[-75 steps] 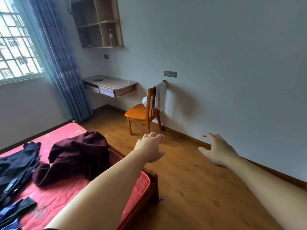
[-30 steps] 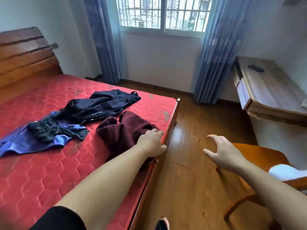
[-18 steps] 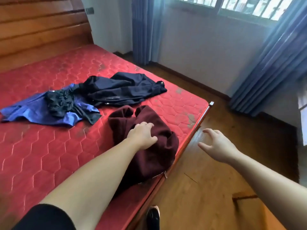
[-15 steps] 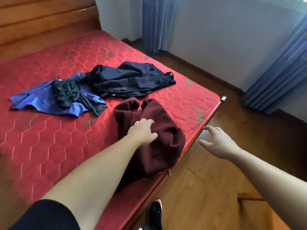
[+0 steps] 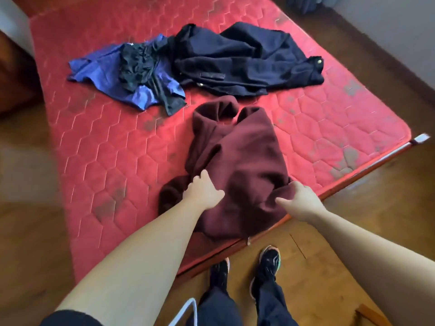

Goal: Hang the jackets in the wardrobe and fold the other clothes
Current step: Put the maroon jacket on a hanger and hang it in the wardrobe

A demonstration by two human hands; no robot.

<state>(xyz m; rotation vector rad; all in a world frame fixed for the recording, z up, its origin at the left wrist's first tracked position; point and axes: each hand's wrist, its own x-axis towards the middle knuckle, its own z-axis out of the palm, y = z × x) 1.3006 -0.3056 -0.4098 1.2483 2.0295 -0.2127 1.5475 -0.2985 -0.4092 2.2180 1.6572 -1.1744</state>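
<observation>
A maroon fleece jacket [image 5: 242, 158] lies crumpled at the near edge of the red mattress [image 5: 106, 165]. My left hand [image 5: 203, 192] sits on its left side with fingers curled down into the cloth. My right hand [image 5: 300, 201] grips a bunched fold at the jacket's right lower edge, thumb pointing left. Farther back lies a dark navy jacket [image 5: 247, 60]. Left of it a blue garment [image 5: 101, 74] is spread out with a black garment [image 5: 138, 64] heaped on top.
The bed's wooden edge [image 5: 353, 177] runs diagonally just beyond my shoes [image 5: 267, 262]. Wood floor surrounds the bed on the left and right. A white hanger's curve [image 5: 186, 311] shows at the bottom by my legs.
My view swung from the wall and chair down onto the bed. Both hands came down onto the maroon jacket; the right hand, which hung open over the floor, now holds its edge.
</observation>
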